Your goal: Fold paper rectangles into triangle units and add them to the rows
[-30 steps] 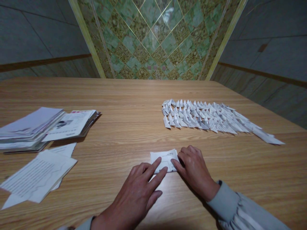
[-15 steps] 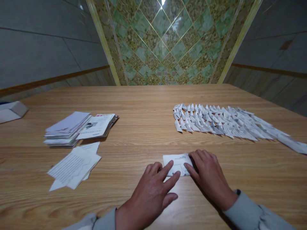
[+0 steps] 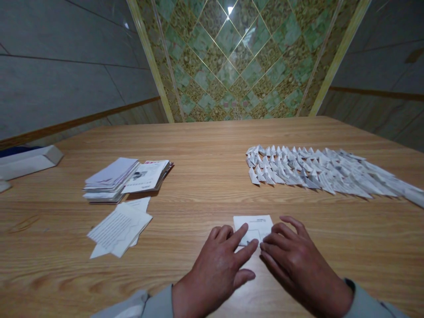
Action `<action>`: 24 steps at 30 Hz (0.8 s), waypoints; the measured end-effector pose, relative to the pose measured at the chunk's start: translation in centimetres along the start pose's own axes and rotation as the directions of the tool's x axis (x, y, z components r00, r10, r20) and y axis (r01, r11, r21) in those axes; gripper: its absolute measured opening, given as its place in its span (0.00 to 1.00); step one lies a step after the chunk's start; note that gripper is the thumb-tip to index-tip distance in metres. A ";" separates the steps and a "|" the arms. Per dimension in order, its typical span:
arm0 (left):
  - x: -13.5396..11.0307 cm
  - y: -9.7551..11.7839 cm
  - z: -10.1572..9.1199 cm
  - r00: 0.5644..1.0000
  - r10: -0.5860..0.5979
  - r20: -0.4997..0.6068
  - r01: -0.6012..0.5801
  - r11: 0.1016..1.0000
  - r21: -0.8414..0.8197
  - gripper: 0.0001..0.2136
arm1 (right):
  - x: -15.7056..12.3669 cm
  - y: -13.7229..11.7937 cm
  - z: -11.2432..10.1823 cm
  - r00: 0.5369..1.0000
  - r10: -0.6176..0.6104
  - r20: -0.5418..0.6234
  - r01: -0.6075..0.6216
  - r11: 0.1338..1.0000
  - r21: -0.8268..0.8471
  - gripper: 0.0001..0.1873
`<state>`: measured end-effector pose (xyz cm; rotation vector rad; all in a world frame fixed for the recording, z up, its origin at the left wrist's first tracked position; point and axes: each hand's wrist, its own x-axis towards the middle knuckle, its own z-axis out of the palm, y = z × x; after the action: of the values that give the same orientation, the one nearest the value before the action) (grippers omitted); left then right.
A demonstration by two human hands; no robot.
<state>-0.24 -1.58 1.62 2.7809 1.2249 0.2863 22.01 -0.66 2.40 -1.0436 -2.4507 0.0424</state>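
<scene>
A small folded sheet of printed paper [image 3: 253, 224] lies flat on the table in front of me. My left hand [image 3: 225, 260] rests over its left and lower part, fingers spread, with two fingertips pressing on the paper. At the lower right corner, my right hand [image 3: 293, 256] has its thumb and bent fingers drawn together on the paper's edge, covering that corner. What exactly lies between those fingertips is partly hidden.
Rows of folded paper pieces [image 3: 308, 170] stand at the right on the wooden table [image 3: 198, 185]. Leftward are a stack of paper sheets [image 3: 111, 176], printed booklets [image 3: 149, 176] and loose printed sheets [image 3: 119, 227]. A white box-like object [image 3: 31, 161] sits at the far left.
My right hand has slid from the paper's right side down to its lower right corner, its fingers closing together. My left hand stays on the paper. The whole view has shifted slightly.
</scene>
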 end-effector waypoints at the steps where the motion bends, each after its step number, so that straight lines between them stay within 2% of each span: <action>1: 0.0 -0.1 0.0 1.000 0.008 0.007 -0.008 1.000 0.000 0.30 | 0.0 0.1 0.0 1.000 -0.005 0.010 0.005 1.000 0.001 0.07; 5: 0.0 -0.5 -0.3 0.999 0.018 0.035 -0.018 1.000 -0.012 0.29 | -0.2 0.8 -0.4 1.000 0.003 0.025 -0.004 0.999 0.039 0.05; 10: 0.1 -0.7 -0.7 1.000 0.010 0.026 -0.010 1.000 -0.015 0.21 | -0.5 1.8 -1.4 0.998 0.038 0.050 -0.042 0.995 0.086 0.07; 14: 0.5 -0.8 -0.7 0.999 0.009 -0.045 -0.011 0.999 -0.045 0.18 | -0.4 2.3 -1.6 0.996 0.049 0.078 -0.054 0.997 0.062 0.09; 18: 1.3 -0.8 -0.1 0.993 0.020 -0.118 -0.030 0.996 -0.081 0.14 | 0.1 2.0 -0.7 0.997 0.051 0.052 -0.051 0.999 0.014 0.07; 24: 2.3 -1.0 1.0 0.975 0.054 -0.215 -0.066 0.996 -0.051 0.04 | 0.9 1.1 0.7 0.997 -0.072 -0.031 0.071 0.997 -0.021 0.04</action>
<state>0.76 0.79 0.78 2.7983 1.1532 0.6304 21.92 0.86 1.94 -0.9566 -2.4629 -0.0218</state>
